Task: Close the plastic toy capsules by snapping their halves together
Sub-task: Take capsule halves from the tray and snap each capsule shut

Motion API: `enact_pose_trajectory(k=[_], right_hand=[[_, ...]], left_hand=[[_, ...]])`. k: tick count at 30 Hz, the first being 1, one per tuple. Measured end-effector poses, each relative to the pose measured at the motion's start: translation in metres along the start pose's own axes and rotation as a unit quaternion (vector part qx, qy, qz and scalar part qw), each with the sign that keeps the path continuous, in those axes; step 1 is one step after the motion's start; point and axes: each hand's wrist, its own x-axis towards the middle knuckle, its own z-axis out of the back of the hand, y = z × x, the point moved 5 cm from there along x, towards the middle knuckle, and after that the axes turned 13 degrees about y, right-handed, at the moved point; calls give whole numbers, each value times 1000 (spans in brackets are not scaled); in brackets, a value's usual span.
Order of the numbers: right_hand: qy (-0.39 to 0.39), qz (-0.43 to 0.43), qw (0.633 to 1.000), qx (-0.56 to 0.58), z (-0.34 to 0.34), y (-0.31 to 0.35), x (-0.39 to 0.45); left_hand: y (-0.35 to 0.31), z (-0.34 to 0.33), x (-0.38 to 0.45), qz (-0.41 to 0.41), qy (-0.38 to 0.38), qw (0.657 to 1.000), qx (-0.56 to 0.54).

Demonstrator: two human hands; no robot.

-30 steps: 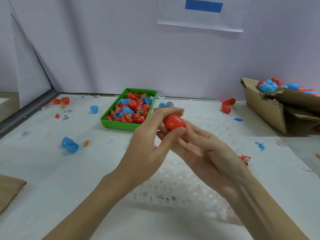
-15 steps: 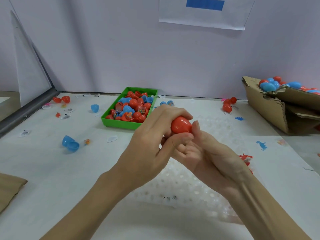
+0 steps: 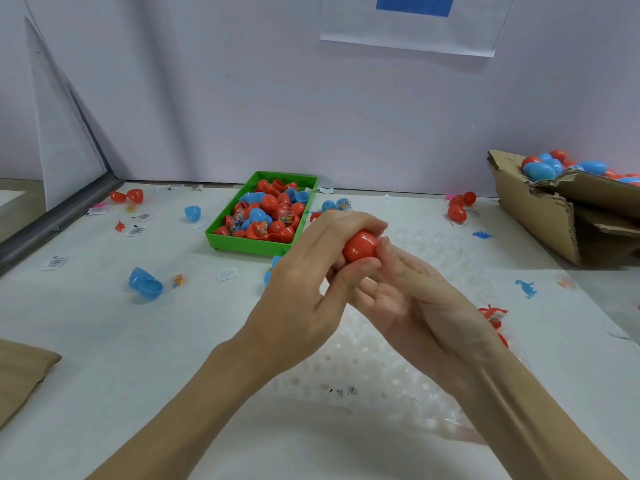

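Note:
A red plastic capsule (image 3: 360,245) is held above the white table between both hands. My left hand (image 3: 311,275) curls over its left side, fingers on top and thumb underneath. My right hand (image 3: 415,299) comes up from below right, with its thumb and fingers pressed against the capsule's right side. Most of the capsule is hidden by the fingers, and its seam cannot be seen.
A green tray (image 3: 249,244) of red and blue capsule halves stands just behind the hands. A torn cardboard box (image 3: 540,216) with capsules is at the right. Loose halves, small toys and labels lie scattered; an open blue capsule (image 3: 145,284) is at left. White bubble sheet (image 3: 363,372) lies underneath.
Both hands have drifted slightly right and away with the capsule. My left fingers have curled further over it, so less of the red shell shows.

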Motion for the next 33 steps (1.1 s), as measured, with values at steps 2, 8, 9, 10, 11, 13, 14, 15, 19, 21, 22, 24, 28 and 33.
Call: enact_pose_trajectory(k=[2, 8, 9, 10, 11, 13, 14, 15, 19, 21, 22, 24, 28, 33], right_hand=[[-47, 18, 997, -53, 7, 4, -2], [-197, 148, 674, -697, -4, 41, -14], [-196, 154, 627, -738, -5, 41, -15], [-194, 153, 606, -756, -5, 39, -16], [-192, 149, 598, -764, -3, 37, -16], [-177, 139, 603, -765, -1, 32, -15], [-167, 137, 611, -762, -1, 30, -14], [-157, 135, 618, -759, -1, 28, -13], [-140, 145, 608, -768, -4, 28, -13], [-145, 151, 598, -774, -8, 28, -13], [-149, 155, 595, -774, -9, 28, -14], [-155, 160, 591, -775, -11, 28, -15], [-147, 137, 599, -775, -5, 27, -13], [-124, 45, 596, -792, 8, 20, -9]], left_hand=[[7, -2, 0, 32, 12, 999, -29], [26, -11, -3, 178, -22, 944, -278], [29, -13, -3, 200, -34, 926, -318], [31, -16, -2, 214, -33, 911, -350], [32, -19, -2, 221, -25, 900, -376], [33, -23, -3, 223, -12, 873, -435], [33, -24, -3, 222, -4, 854, -470], [33, -24, -3, 223, 6, 834, -504], [36, -22, -3, 222, 40, 777, -588], [36, -23, -3, 220, 44, 776, -589], [36, -23, -3, 219, 46, 778, -587], [35, -22, -2, 213, 53, 784, -580], [38, -24, -2, 233, 53, 782, -576], [48, -27, -9, 300, 29, 808, -506]])
